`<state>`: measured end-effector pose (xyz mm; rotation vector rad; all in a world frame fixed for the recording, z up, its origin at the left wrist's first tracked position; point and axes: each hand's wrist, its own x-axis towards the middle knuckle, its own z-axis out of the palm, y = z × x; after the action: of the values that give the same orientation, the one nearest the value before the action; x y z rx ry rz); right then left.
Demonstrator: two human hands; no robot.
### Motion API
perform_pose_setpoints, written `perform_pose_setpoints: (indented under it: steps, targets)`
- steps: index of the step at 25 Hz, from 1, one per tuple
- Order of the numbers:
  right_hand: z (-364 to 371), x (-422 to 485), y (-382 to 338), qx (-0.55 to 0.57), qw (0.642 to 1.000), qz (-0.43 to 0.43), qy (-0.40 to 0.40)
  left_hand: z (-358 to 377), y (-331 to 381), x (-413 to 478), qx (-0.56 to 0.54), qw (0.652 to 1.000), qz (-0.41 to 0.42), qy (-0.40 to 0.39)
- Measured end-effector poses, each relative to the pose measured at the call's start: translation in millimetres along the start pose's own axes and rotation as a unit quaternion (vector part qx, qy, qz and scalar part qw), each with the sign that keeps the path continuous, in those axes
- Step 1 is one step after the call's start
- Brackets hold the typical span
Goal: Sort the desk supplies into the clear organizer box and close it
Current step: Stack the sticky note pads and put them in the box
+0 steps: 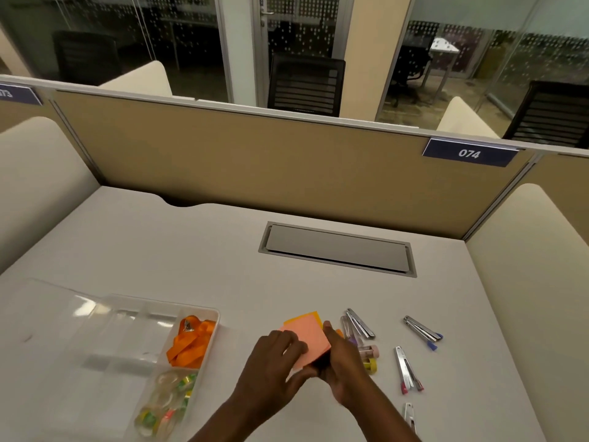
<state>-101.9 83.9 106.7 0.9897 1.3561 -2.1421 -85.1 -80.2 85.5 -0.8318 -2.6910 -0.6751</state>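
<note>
We find the sticky notes (307, 341) mid-counter, the left grip (274, 355) curled over their near edge and the right grip (345, 362) wrapped round their right side, probably to square the 2 colours into 1 stack. The clear organizer box (134, 333) lies open at left, already holding a lanyard (191, 341) and tape rolls (169, 400); chrome clips (422, 333) wait at right.

Pale grey desk top (191, 250). Grey rectangular metal cable hatch (338, 248) is set flush in it, toward 12 o'clock, lid closed. Tan fabric partition (255, 161) runs along the far edge. Dark blue number plate reading "074" (469, 153) is fixed on it at 2 o'clock. Cream rounded side dividers stand at 9 o'clock (38, 173) and 3 o'clock (535, 250). Behind the partition are a black slatted office chair (306, 84) at 12 o'clock, a second similar chair (554, 113) at 2 o'clock, and dot-frosted glass walls (143, 33).
</note>
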Motion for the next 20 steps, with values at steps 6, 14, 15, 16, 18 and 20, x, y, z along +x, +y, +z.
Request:
perform_pose_setpoints:
  steps: [6,14,15,16,18,20]
  targets:
    - [-8.1,-27.4,8.3,-0.037,0.996,0.039,-0.066,-21.2,1.3,-23.3,0.024,0.999,0.016,-0.046]
    - [-12.3,-56.1,46.8,-0.469,0.814,-0.331,0.091,-35.2,-1.4,-38.5,-0.184,0.966,-0.179,-0.023]
    - [-13.6,-56.6,54.2,-0.497,0.782,-0.372,0.064,-34.5,-0.4,-41.9,-0.18,0.964,-0.186,-0.052]
    - [-14.1,-55.5,60.9,-0.503,0.778,-0.376,0.028,-33.3,-0.1,-45.0,-0.184,0.962,-0.189,-0.076]
    - [-14.8,-51.8,73.3,-0.5,0.801,-0.33,-0.017,-28.0,2.1,-51.4,-0.223,0.95,-0.192,-0.101]
    - [-15.0,-47.2,85.0,-0.49,0.819,-0.299,-0.013,-21.9,5.0,-55.9,-0.25,0.939,-0.213,-0.104]
